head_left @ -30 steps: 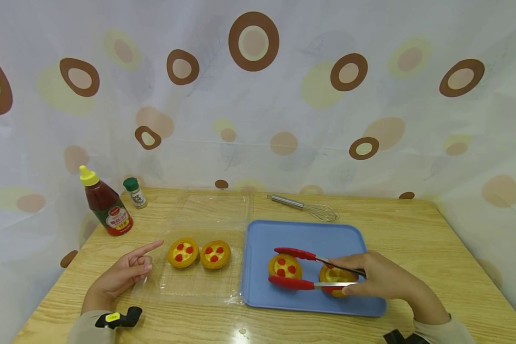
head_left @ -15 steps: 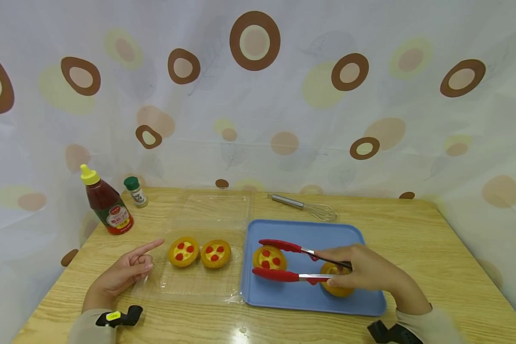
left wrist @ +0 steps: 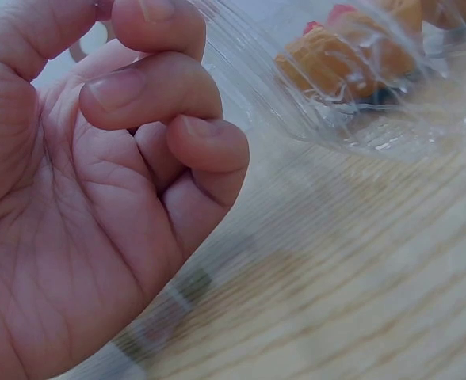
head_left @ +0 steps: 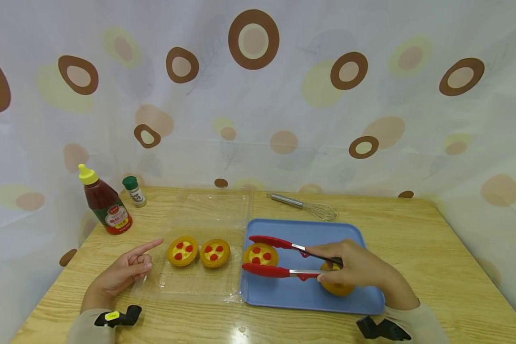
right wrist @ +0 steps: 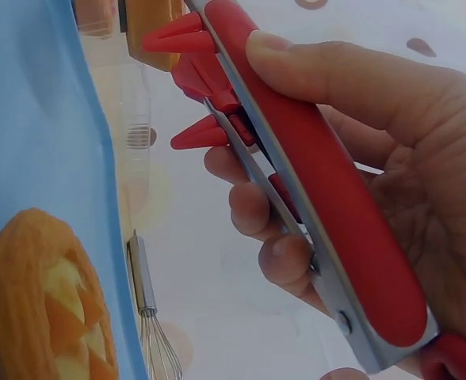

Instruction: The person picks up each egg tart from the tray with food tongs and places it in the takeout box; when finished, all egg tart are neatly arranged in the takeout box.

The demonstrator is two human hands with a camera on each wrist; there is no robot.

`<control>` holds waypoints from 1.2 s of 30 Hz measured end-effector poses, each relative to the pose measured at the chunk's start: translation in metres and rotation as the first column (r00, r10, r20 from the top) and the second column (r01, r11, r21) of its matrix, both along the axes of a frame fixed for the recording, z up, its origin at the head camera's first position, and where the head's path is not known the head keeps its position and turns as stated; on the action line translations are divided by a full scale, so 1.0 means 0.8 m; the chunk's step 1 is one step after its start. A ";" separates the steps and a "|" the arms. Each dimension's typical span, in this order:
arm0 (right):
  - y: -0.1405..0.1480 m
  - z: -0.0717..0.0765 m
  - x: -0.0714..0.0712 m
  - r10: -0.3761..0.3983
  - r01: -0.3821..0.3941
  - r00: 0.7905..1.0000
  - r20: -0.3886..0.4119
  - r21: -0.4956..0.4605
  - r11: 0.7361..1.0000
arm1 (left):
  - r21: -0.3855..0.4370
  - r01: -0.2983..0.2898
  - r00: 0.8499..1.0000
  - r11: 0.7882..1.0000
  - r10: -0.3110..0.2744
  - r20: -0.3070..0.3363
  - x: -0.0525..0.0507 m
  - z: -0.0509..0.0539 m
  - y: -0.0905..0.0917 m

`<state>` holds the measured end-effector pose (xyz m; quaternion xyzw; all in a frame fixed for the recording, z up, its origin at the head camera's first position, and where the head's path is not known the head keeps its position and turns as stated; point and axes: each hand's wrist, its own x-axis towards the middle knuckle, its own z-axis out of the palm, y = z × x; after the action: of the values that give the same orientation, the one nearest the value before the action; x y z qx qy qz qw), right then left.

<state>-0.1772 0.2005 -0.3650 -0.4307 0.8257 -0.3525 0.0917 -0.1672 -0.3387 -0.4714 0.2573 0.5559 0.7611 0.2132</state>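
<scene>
My right hand (head_left: 357,270) grips a pair of red-and-silver tongs (right wrist: 320,174), their red tips on either side of a small egg tart (head_left: 260,255) dotted with red pieces. That tart overlaps the left rim of the blue tray (head_left: 307,234); whether it is lifted I cannot tell. Partly under the right hand, another tart (head_left: 338,288) sits on the tray. Two similar tarts, a left one (head_left: 182,252) and a right one (head_left: 215,253), lie in the opened clear plastic container (head_left: 198,286). Beside its left edge, my left hand (head_left: 122,271) holds nothing, index finger extended, other fingers loosely curled.
A whisk (head_left: 303,205) lies behind the tray. At the back left stand a sauce bottle (head_left: 107,203) with a yellow nozzle and a small green-capped shaker (head_left: 134,192). The container's clear lid (head_left: 212,208) lies folded back. A patterned curtain (head_left: 258,105) encloses the wooden table.
The right hand and tongs have moved left across the tray, carrying the tart between the tips toward the container. The left hand stays in place.
</scene>
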 end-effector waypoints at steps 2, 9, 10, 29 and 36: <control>0.000 0.000 -0.001 0.001 -0.001 1.000 0.000 0.003 1.000 | -0.001 -0.002 1.000 1.000 0.002 0.000 0.000 0.000 0.000; -0.002 0.010 -0.001 0.000 -0.001 1.000 0.027 0.015 1.000 | -0.012 -0.014 1.000 1.000 0.014 0.007 0.001 -0.001 -0.001; -0.003 0.011 -0.001 -0.001 0.000 1.000 0.023 0.017 1.000 | -0.012 -0.012 1.000 1.000 0.012 0.007 0.001 -0.001 0.000; -0.051 0.020 -0.010 0.073 -0.070 0.993 -0.088 0.041 0.997 | -0.047 -0.050 0.999 0.998 0.050 0.002 0.003 0.000 0.000; -0.086 0.017 -0.015 0.164 -0.162 0.985 -0.053 0.037 0.986 | -0.032 -0.030 0.999 0.999 0.029 -0.015 0.002 0.001 0.000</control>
<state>-0.1890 0.1317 -0.3515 -0.5049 0.7956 -0.3183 0.1041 -0.1655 -0.3386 -0.4709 0.2511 0.5732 0.7534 0.2019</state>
